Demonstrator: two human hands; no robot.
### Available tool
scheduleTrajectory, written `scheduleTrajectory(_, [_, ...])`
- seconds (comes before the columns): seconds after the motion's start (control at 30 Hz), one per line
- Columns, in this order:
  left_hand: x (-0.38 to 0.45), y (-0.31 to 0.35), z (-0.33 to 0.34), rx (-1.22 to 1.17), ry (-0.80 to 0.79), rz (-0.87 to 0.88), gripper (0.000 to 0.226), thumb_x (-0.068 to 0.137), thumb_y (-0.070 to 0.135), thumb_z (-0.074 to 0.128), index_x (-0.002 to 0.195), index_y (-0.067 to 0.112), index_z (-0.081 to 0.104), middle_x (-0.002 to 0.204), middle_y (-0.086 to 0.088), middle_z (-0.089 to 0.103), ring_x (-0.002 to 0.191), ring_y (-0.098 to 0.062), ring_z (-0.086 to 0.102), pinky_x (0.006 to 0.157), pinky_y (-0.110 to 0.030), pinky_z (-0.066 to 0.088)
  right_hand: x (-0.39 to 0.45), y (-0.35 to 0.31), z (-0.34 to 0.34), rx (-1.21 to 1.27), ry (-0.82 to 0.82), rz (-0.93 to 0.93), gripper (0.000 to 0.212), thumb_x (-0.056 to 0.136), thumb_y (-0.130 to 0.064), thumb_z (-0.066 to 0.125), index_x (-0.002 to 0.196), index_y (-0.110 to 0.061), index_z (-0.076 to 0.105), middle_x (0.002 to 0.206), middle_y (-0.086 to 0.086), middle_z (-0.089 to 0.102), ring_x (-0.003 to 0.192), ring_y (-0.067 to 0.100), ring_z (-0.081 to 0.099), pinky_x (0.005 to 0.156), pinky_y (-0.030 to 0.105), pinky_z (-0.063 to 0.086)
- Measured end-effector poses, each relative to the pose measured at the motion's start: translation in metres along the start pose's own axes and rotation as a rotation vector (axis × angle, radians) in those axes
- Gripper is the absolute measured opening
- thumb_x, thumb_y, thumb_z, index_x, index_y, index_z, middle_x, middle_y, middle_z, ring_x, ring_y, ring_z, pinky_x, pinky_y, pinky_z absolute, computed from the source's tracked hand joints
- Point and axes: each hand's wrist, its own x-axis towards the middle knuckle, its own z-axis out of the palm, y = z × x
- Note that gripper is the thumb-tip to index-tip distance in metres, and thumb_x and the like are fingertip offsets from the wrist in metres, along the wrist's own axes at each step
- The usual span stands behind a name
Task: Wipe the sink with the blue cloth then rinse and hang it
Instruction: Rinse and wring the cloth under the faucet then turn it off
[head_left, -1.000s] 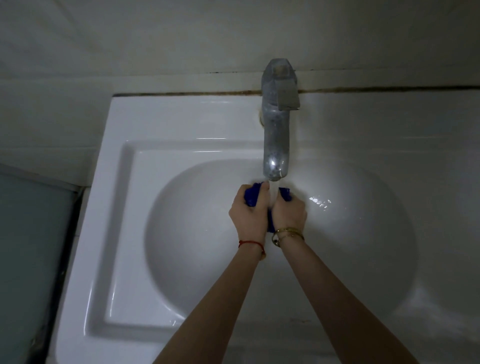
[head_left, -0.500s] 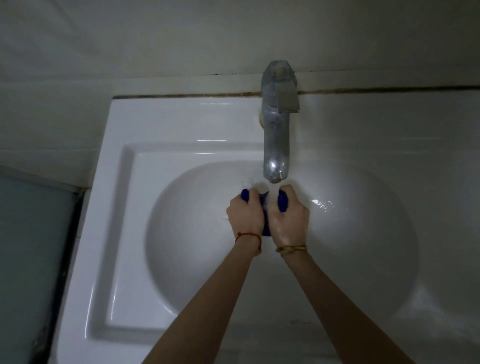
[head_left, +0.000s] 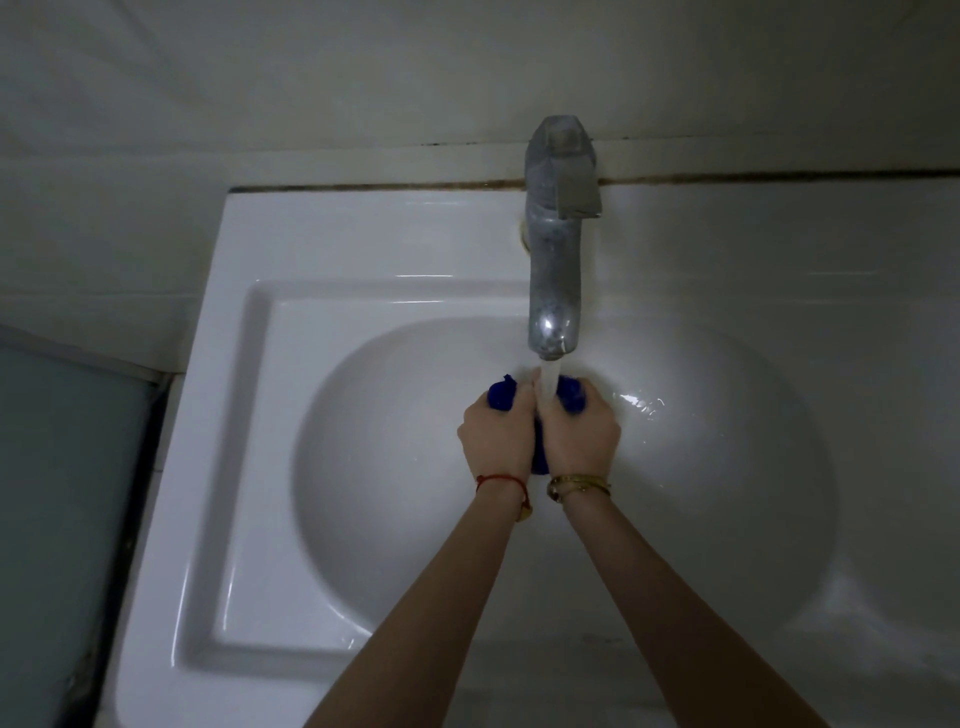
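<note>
Since half a second ago, both hands are sitting a touch wider on the blue cloth (head_left: 570, 393), and the stream from the tap (head_left: 555, 244) is showing again as a clear column between them, where it was broken up in spray. Bunched ends of the cloth are poking out past the knuckles on each side.

Both hands are closing tight around it: the left hand (head_left: 498, 434) is gripping the left end and the right hand (head_left: 581, 434) the right end, thumbs pressed together in the middle, with a strip of blue hanging below between the palms. They are holding it directly under the spout, over the middle of the sink (head_left: 332, 249) bowl, so the water is running through the fabric and draining straight down. This looks like the rinse step, probably with wringing, so the wiping seems done and the hanging is not yet begun.

A red thread bracelet (head_left: 501, 480) is circling the left wrist and a gold bangle (head_left: 578, 484) the right.

White glazed basin surfaces are glistening, with wet splashes catching light to the right of the hands. Dim lighting is leaving pale wall tiles behind the tap grey, a dark grimy seam is running along the back edge, and no hook or rail is showing.
</note>
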Motion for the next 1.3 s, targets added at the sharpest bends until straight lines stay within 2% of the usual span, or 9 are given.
scheduleTrajectory(0.2, [0.001,-0.001,0.002,0.026,0.030,0.042,0.047,0.094,0.017,0.056,0.050,0.015,0.040,0.047,0.003,0.042,0.045,-0.008,0.036,0.042,-0.018,0.032,0.000,0.003,0.000,-0.018,0.044,-0.106,0.037,0.086,-0.016,0.053,0.052,-0.021,0.037,0.048,-0.006,0.041,0.047,0.009,0.036,0.053,0.025,0.032])
scheduleTrajectory(0.3, [0.003,0.003,0.001,0.044,0.004,0.001,0.044,0.092,0.014,0.055,0.050,0.013,0.041,0.050,0.001,0.045,0.047,-0.010,0.040,0.038,-0.015,0.032,0.000,0.003,-0.004,-0.051,0.009,-0.252,0.029,0.080,-0.021,0.043,0.054,-0.026,0.032,0.048,-0.009,0.036,0.045,0.008,0.033,0.046,0.018,0.027])
scheduleTrajectory(0.43, [0.005,0.007,-0.002,0.000,-0.047,-0.147,0.040,0.094,0.018,0.056,0.056,0.011,0.045,0.058,-0.001,0.049,0.053,-0.012,0.044,0.043,-0.019,0.036,0.002,0.007,-0.015,-0.129,-0.063,-0.409,0.037,0.091,-0.013,0.051,0.061,-0.026,0.036,0.051,-0.009,0.041,0.044,0.006,0.039,0.046,0.012,0.029])
scheduleTrajectory(0.57, [-0.002,0.009,-0.004,-0.107,-0.104,-0.165,0.039,0.095,0.026,0.059,0.061,0.013,0.048,0.061,0.000,0.052,0.057,-0.010,0.048,0.051,-0.021,0.039,0.004,0.008,-0.033,-0.116,-0.217,-0.411,0.009,0.094,-0.026,0.055,0.091,-0.017,0.053,0.077,-0.009,0.058,0.067,0.000,0.057,0.059,0.009,0.043])
scheduleTrajectory(0.67, [-0.007,0.007,-0.006,-0.197,-0.114,-0.125,0.033,0.092,0.031,0.064,0.066,0.016,0.052,0.066,0.001,0.058,0.062,-0.010,0.056,0.056,-0.022,0.046,0.003,0.004,-0.054,-0.059,-0.303,-0.356,0.038,0.092,-0.046,0.049,0.122,-0.023,0.052,0.117,-0.006,0.057,0.104,0.007,0.056,0.085,0.020,0.049])
scheduleTrajectory(0.8, [-0.008,0.006,-0.008,-0.237,-0.111,-0.106,0.024,0.089,0.029,0.068,0.072,0.016,0.058,0.074,-0.003,0.065,0.072,-0.015,0.063,0.070,-0.032,0.055,0.004,-0.029,-0.081,-0.086,-0.154,-0.573,0.047,0.096,-0.038,0.042,0.138,-0.018,0.046,0.135,-0.010,0.045,0.124,0.014,0.045,0.103,0.032,0.041])
scheduleTrajectory(0.9, [-0.011,0.009,-0.008,-0.260,-0.133,-0.101,0.020,0.090,0.024,0.068,0.074,0.015,0.058,0.074,-0.002,0.064,0.072,-0.015,0.062,0.067,-0.029,0.054,0.005,-0.068,-0.094,-0.080,-0.072,-0.794,0.047,0.099,-0.031,0.040,0.142,-0.014,0.041,0.140,-0.009,0.040,0.129,0.017,0.041,0.105,0.044,0.040])
scheduleTrajectory(1.13, [-0.015,0.012,-0.009,-0.265,-0.106,-0.092,0.022,0.092,0.024,0.066,0.073,0.020,0.056,0.073,0.001,0.062,0.070,-0.012,0.060,0.063,-0.025,0.053,0.004,-0.127,-0.090,-0.199,-0.028,-1.189,0.050,0.103,-0.033,0.031,0.135,0.001,0.046,0.137,0.010,0.050,0.127,0.018,0.039,0.113,0.023,0.025])
scheduleTrajectory(1.3, [-0.015,0.009,-0.014,-0.266,-0.095,-0.082,0.025,0.092,0.031,0.066,0.071,0.022,0.056,0.070,0.003,0.062,0.068,-0.011,0.060,0.067,-0.027,0.053,0.007,-0.116,-0.086,-0.304,0.054,-1.282,0.042,0.102,-0.028,0.031,0.126,-0.002,0.056,0.130,0.012,0.058,0.121,0.024,0.049,0.109,0.032,0.035])
